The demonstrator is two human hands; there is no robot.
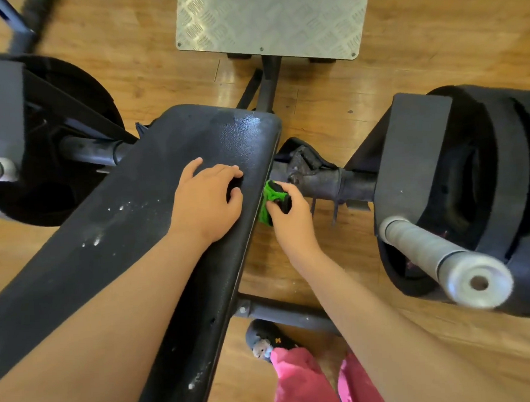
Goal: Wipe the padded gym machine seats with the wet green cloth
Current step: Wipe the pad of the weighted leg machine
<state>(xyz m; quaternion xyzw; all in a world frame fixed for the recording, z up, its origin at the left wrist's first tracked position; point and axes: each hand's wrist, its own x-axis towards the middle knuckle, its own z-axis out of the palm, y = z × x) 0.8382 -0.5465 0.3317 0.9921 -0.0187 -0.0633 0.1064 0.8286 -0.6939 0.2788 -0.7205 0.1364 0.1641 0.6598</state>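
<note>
At 9 o'clock a black weight plate (39, 145) sat close to the seat's left edge, so not much room there. The padded seat (152, 182) ran diagonally from 7 o'clock up to the middle, with whitish specks on it and a shiny patch near the far end. The left hand (210, 200) rested on top, fingers loosely bent, holding nothing. Just right of it, the right hand (289, 218) gripped the green cloth (268, 197) against the seat's right side edge. Something dark showed between the fingers, couldn't tell what. There was open wooden floor (328, 90) between the seat and the stacked plates (487, 189) at 3 o'clock, where a blurry bar end (445, 259) poked out. A metal tread plate (272, 16) sat at 12 o'clock, cut off on top. A shoe (265, 339) and pink trousers (304, 383) were at 6.
</note>
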